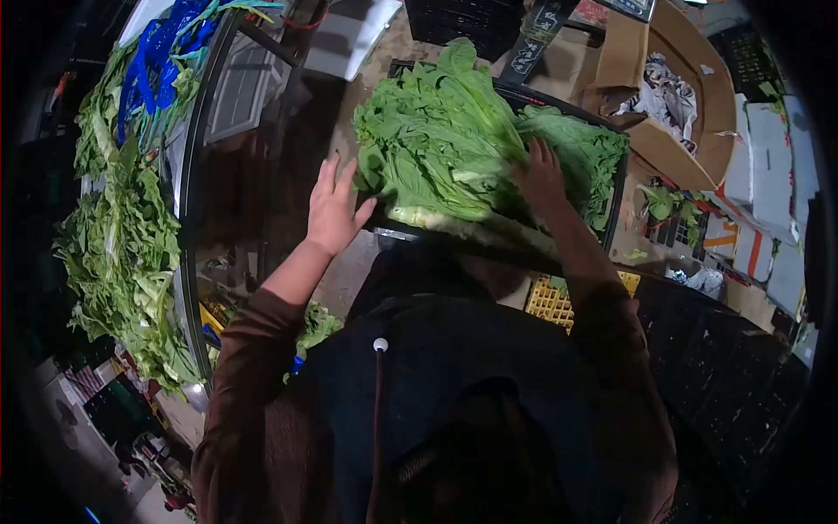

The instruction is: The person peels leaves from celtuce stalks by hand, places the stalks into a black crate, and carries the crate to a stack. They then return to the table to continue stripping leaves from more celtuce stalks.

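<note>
Leafy green vegetables with broad leaves and thick pale stems fill a black crate in front of my body. My left hand is at the crate's left end, fingers spread and nothing in it, close beside the leaves. On the right, my right hand rests against the leaves, its fingers stretched out and slightly blurred. A thick pale stem lies along the crate's near side.
A table at left bears more leafy greens and blue ties. At the upper right stands a cardboard box with crumpled paper. Black crates are at lower right, with a yellow crate nearer my body.
</note>
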A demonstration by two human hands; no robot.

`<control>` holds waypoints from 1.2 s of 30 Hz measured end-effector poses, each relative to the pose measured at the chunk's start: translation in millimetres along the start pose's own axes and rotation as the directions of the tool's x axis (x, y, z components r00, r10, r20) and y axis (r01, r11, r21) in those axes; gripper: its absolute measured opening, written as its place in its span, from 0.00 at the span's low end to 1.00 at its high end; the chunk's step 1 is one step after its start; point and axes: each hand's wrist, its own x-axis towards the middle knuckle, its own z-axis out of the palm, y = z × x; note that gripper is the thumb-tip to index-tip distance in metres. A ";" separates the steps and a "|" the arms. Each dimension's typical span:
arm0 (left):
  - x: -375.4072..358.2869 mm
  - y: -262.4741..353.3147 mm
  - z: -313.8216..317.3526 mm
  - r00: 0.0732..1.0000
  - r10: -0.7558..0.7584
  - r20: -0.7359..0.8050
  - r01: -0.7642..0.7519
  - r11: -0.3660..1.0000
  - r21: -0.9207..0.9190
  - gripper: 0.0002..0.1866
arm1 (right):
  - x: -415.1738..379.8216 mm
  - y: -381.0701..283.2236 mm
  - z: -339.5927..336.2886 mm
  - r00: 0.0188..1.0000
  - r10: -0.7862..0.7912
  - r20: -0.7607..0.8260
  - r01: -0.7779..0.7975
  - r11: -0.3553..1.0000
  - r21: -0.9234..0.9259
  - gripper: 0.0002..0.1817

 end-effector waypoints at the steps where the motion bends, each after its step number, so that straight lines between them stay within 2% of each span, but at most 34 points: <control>1: 22.3 1.2 4.7 0.998 0.047 -0.042 -0.046 0.999 0.018 0.38 | 16.8 -12.6 8.1 1.000 0.006 0.001 -0.006 1.000 0.000 0.35; 3: 69.1 1.5 18.1 0.986 0.135 -0.099 -0.131 0.991 0.038 0.37 | 46.6 -34.6 20.4 0.991 0.131 -0.006 -0.130 0.989 0.068 0.37; 4: 91.8 1.5 26.7 0.978 0.166 -0.128 -0.164 0.986 0.027 0.36 | 55.2 -37.7 30.7 0.990 0.143 -0.006 -0.142 0.988 0.062 0.37; 6: 130.0 3.9 47.4 0.974 0.180 -0.134 -0.173 0.983 0.061 0.36 | 70.5 -38.3 50.9 0.967 0.253 -0.031 -0.252 0.966 0.054 0.39; 7: 144.6 4.6 58.6 0.970 0.204 -0.135 -0.195 0.978 0.081 0.35 | 75.8 -39.2 55.8 0.965 0.260 -0.028 -0.258 0.965 0.045 0.39; 9: 159.4 -3.3 95.5 0.974 0.227 0.004 -0.228 0.974 0.017 0.34 | 75.1 -42.3 67.5 0.956 0.295 -0.010 -0.294 0.955 0.028 0.35; 10: 157.3 -3.8 110.2 0.979 0.180 0.098 -0.185 0.982 0.046 0.32 | 70.9 -40.6 76.2 0.953 0.304 0.001 -0.304 0.952 0.027 0.35; 12: 141.4 -9.4 123.2 0.981 0.151 0.123 -0.157 0.986 0.047 0.32 | 57.1 -39.3 86.1 0.991 0.129 -0.018 -0.130 0.991 -0.022 0.30; 13: 137.1 -9.9 126.1 0.984 0.125 0.127 -0.133 0.990 0.054 0.32 | 52.6 -40.2 88.4 0.989 0.144 -0.011 -0.145 0.989 -0.021 0.30; 15: 141.5 -12.6 133.9 0.980 0.145 0.138 -0.153 0.987 0.052 0.32 | 48.8 -44.2 90.5 0.985 0.051 -0.162 -0.068 0.992 -0.102 0.26; 17: 152.6 -9.7 140.3 0.960 0.063 0.274 -0.092 0.992 0.091 0.33 | 59.1 -46.4 93.1 0.981 0.099 -0.165 -0.118 0.987 -0.112 0.26; 18: 159.2 -8.8 147.3 0.957 0.071 0.283 -0.100 0.991 0.089 0.33 | 64.0 -47.8 92.9 0.975 0.134 -0.175 -0.157 0.980 -0.125 0.25; 20: 172.3 -5.3 161.1 0.933 -0.038 0.357 -0.003 0.994 0.113 0.34 | 70.9 -50.7 87.3 0.974 0.164 -0.159 -0.182 0.978 -0.101 0.24; 21: 174.1 -7.6 164.4 0.917 -0.036 0.398 0.010 0.998 0.068 0.35 | 72.1 -50.3 85.3 0.973 0.183 -0.141 -0.195 0.978 -0.077 0.23; 25: 167.7 -16.1 170.8 0.937 0.012 0.349 -0.024 0.999 0.028 0.35 | 67.0 -52.1 88.0 0.981 0.134 -0.139 -0.155 0.975 -0.157 0.27; 27: 165.9 -17.9 173.3 0.942 0.036 0.332 -0.042 0.999 0.011 0.36 | 72.6 -55.6 87.2 0.958 0.211 -0.194 -0.210 0.977 0.026 0.32; 28: 165.3 -16.7 172.8 0.941 0.038 0.336 -0.044 0.999 0.010 0.36 | 81.9 -63.0 80.6 0.958 0.214 -0.192 -0.213 0.977 0.026 0.32; 30: 164.1 -13.4 172.1 0.948 0.023 0.316 -0.023 1.000 -0.005 0.36 | 112.5 -81.5 69.5 0.949 0.132 -0.286 -0.107 0.989 0.099 0.35; 32: 156.3 -14.7 175.5 0.962 0.017 0.271 -0.003 0.999 -0.052 0.36 | 133.1 -98.4 75.7 0.952 0.103 -0.287 -0.074 0.991 0.108 0.33; 35: 147.9 -19.0 180.8 0.980 0.011 0.197 0.012 0.993 -0.115 0.37 | 139.9 -109.1 102.4 0.999 -0.033 -0.007 0.032 0.996 -0.078 0.33; 36: 146.6 -21.4 184.5 0.982 0.016 0.190 0.012 0.990 -0.142 0.37 | 138.6 -108.9 110.9 1.000 -0.031 0.000 0.031 0.997 -0.077 0.33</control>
